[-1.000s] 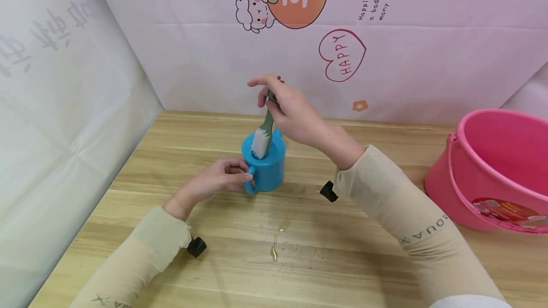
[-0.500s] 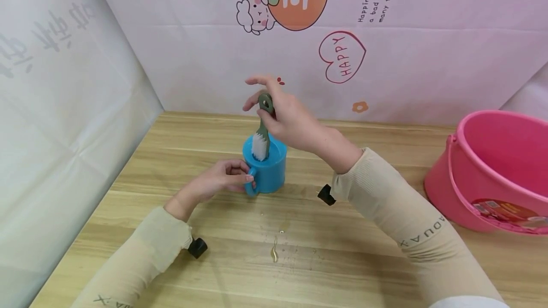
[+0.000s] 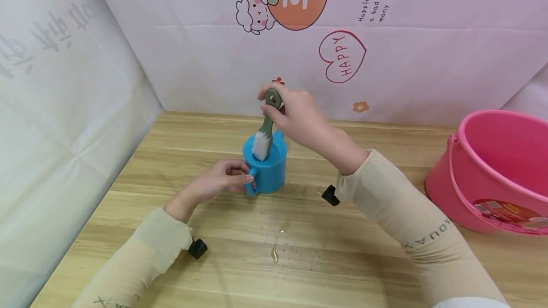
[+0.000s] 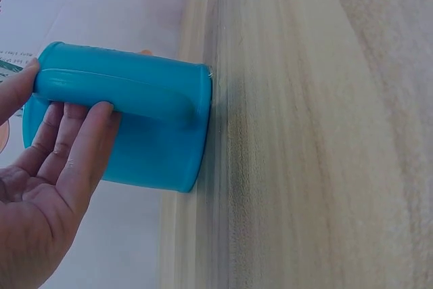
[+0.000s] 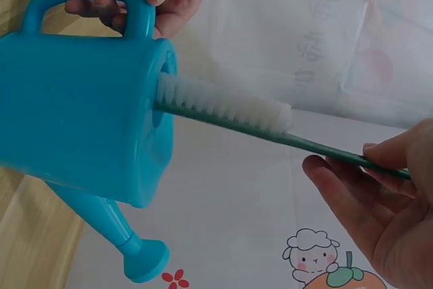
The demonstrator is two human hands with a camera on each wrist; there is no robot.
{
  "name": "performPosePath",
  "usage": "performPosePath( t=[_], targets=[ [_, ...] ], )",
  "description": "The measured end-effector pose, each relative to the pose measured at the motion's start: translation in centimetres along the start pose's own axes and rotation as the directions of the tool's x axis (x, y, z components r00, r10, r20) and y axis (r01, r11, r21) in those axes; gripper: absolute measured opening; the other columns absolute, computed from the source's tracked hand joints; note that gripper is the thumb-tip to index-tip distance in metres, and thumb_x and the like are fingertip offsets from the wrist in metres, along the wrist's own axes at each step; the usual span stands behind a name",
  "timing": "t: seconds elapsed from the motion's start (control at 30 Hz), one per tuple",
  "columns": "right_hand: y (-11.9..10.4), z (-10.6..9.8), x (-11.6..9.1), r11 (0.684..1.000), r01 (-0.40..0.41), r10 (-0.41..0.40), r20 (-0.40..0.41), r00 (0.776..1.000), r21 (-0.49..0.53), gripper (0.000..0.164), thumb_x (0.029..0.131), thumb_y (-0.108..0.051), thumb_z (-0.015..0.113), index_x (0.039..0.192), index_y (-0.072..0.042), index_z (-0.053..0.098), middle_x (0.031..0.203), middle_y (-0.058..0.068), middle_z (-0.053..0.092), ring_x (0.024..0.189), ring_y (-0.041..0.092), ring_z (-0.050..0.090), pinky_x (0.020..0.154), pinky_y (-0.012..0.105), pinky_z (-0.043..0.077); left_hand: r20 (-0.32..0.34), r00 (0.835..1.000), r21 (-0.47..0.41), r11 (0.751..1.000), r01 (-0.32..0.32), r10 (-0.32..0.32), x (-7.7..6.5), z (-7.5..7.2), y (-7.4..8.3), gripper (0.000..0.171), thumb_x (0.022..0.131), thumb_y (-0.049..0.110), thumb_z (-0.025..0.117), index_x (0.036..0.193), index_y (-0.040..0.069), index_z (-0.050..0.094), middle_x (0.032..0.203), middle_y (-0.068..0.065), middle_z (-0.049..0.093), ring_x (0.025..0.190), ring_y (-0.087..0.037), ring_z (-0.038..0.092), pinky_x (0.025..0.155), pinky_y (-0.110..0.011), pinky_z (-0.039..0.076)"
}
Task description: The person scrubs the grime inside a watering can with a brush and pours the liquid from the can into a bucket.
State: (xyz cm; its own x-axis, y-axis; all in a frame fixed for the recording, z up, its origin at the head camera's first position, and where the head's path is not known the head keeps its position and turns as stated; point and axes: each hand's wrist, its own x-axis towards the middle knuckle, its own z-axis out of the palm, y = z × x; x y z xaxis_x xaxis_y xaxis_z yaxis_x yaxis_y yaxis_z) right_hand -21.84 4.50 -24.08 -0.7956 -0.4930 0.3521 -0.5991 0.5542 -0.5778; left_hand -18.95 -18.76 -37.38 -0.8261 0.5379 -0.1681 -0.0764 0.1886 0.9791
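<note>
Near the middle of the head view, the right hand (image 3: 297,115) is pinching the green scrub brush (image 3: 267,126) near its holed upper end between thumb and fingers, and the white bristles (image 3: 260,146) are extending below that grip, the long axis leaning close to upright and the bristle end pointing down and slightly left into the top of the blue watering can (image 3: 272,178). Just to the lower left, the left hand (image 3: 222,175) is gripping the can's loop handle (image 3: 250,185), while the can is standing upright on the wooden table (image 3: 205,279).
</note>
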Motion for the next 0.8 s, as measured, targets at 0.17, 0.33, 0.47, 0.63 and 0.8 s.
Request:
performPosePath(
  t=[0.17, 0.33, 0.47, 0.63, 0.8],
  targets=[
    [-0.27, -0.19, -0.05, 0.999, -0.035, 0.035, 0.017, 0.999, 0.014, 0.013, 0.105, -0.014, 0.061, 0.115, -0.005, 0.062, 0.098, 0.008, 0.072, 0.076, 0.024, 0.071, 0.067, 0.035, 0.056, -0.004, 1.0, 0.0, 1.0, 0.005, -0.005, -0.11, -0.05, 0.0, 0.021, 0.101, 0.01, 0.062, 0.113, -0.006, 0.058, 0.101, -0.01, 0.065, 0.095, -0.02, 0.067, 0.092, -0.049, 0.057],
    [-0.59, -0.16, -0.03, 0.999, -0.031, 0.032, 0.029, 0.999, -0.031, 0.012, 0.104, -0.015, 0.062, 0.111, -0.006, 0.062, 0.094, 0.007, 0.072, 0.075, 0.021, 0.07, 0.067, 0.034, 0.056, -0.006, 1.0, 0.004, 1.0, 0.004, -0.004, -0.11, 0.02, 0.05, 0.02, 0.101, 0.011, 0.062, 0.113, -0.005, 0.058, 0.101, -0.009, 0.066, 0.095, -0.02, 0.068, 0.092, -0.049, 0.057],
    [-0.84, -0.09, 0.01, 0.997, -0.018, 0.022, 0.048, 0.999, -0.073, 0.013, 0.104, -0.016, 0.063, 0.112, -0.006, 0.062, 0.094, 0.007, 0.071, 0.079, 0.019, 0.07, 0.07, 0.034, 0.057, -0.007, 1.0, -0.008, 1.0, 0.004, -0.004, -0.04, 0.06, 0.11, 0.017, 0.101, 0.009, 0.062, 0.111, -0.005, 0.058, 0.098, -0.008, 0.066, 0.093, -0.019, 0.068, 0.092, -0.05, 0.057],
    [-0.95, 0.08, 0.04, 0.995, 0.025, -0.02, 0.052, 0.998, -0.098, 0.012, 0.104, -0.015, 0.063, 0.111, -0.006, 0.061, 0.093, 0.008, 0.07, 0.083, 0.02, 0.07, 0.074, 0.035, 0.058, -0.009, 1.0, -0.019, 1.0, 0.005, -0.005, 0.07, 0.08, 0.07, 0.016, 0.1, 0.008, 0.063, 0.109, -0.004, 0.058, 0.095, -0.007, 0.065, 0.091, -0.018, 0.068, 0.091, -0.05, 0.057],
    [-0.94, 0.4, 0.13, 0.994, 0.055, -0.051, 0.044, 0.998, -0.091, 0.011, 0.104, -0.014, 0.063, 0.111, -0.006, 0.062, 0.094, 0.008, 0.07, 0.084, 0.021, 0.069, 0.075, 0.035, 0.057, -0.003, 1.0, -0.005, 1.0, 0.006, -0.006, 0.13, -0.08, -0.07, 0.017, 0.1, 0.009, 0.063, 0.109, -0.004, 0.058, 0.095, -0.007, 0.065, 0.091, -0.018, 0.068, 0.092, -0.051, 0.056]
  ],
)
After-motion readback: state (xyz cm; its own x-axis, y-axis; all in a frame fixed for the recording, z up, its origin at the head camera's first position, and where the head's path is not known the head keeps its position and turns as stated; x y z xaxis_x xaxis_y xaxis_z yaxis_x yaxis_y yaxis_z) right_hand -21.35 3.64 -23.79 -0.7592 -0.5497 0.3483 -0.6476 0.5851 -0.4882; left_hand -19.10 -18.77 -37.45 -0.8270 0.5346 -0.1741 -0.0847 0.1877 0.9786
